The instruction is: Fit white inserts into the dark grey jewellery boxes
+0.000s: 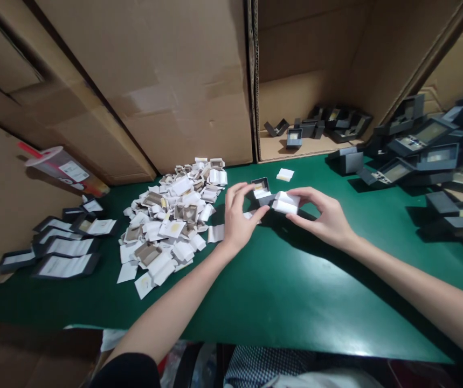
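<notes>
My left hand (240, 216) is closed around the side of a small dark hinged box (262, 193), its lid up and something white inside. Just to the right, my right hand (324, 216) pinches a folded white card insert (285, 202) between thumb and fingers, close against the box. Both are held a little above the green table. Another white card piece (285, 174) lies on the table behind the box. A strip of white card (216, 233) shows beside my left wrist, partly hidden by that hand.
A heap of white card inserts (174, 215) lies to the left on the green table (231, 302). Open dark boxes (69, 247) sit at far left near a drink cup (63, 170). More dark boxes (421, 145) pile up at right and inside a cardboard carton (312, 86).
</notes>
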### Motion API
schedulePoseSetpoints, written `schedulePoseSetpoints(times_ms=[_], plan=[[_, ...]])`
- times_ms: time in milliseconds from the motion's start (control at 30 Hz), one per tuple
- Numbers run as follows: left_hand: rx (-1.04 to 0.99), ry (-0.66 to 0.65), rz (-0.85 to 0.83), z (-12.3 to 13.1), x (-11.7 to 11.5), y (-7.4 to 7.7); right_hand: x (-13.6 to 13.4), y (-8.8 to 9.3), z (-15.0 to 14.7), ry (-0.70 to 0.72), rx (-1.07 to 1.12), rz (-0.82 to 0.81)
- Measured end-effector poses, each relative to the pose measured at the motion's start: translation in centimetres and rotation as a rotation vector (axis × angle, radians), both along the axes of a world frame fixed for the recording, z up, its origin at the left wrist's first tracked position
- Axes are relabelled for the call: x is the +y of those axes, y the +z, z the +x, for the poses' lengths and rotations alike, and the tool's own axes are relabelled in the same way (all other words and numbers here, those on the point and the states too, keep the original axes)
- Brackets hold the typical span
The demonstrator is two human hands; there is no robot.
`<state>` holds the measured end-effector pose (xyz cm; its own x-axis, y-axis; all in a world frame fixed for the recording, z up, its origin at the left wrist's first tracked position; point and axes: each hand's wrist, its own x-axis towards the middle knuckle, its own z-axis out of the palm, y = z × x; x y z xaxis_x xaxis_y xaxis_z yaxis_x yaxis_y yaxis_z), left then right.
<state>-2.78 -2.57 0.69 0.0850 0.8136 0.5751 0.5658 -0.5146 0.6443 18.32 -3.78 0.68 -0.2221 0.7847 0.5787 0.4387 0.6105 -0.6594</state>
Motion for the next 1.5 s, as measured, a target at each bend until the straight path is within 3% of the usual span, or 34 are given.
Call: schedulePoseSetpoints(times_ms=[133, 233, 600, 667, 800, 933, 1133, 1500], plan=[[-0.106, -0.018, -0.227, -0.7, 1.8, -1.0, 0.2, 0.0, 0.2, 0.031, -0.03, 0.005], [-0.061, -0.091, -0.314, -0.8, 2.3, -1.4, 0.1, 0.1, 0.2, 0.126, -0.068, 0.0], [0.04, -0.119, -0.306, -0.8, 2.6, -1.6, -0.7, 0.2, -0.5, 0.412, -0.165, -0.091], [0.027, -0.15, -0.279, -0.8, 2.5, -1.5, -0.6, 0.4, -0.1, 0.38, -0.096, -0.081], [0.066, -0.213, -0.239, -0.7, 2.1, -1.3, 0.2, 0.6, 0.9, 0.165, 0.041, -0.05], [0.169, -0.274, -0.2, -0.4, 1.5, -0.8, 0.4, 0.5, 1.1, 0.032, -0.024, 0.035], [0.27, -0.323, -0.169, -0.1, 0.7, -0.6, 0.0, -0.1, 0.2, 0.073, -0.185, 0.15], [0.295, -0.345, -0.154, 0.0, 0.7, -0.8, 0.6, -0.1, 0.7, 0.121, -0.395, 0.134]])
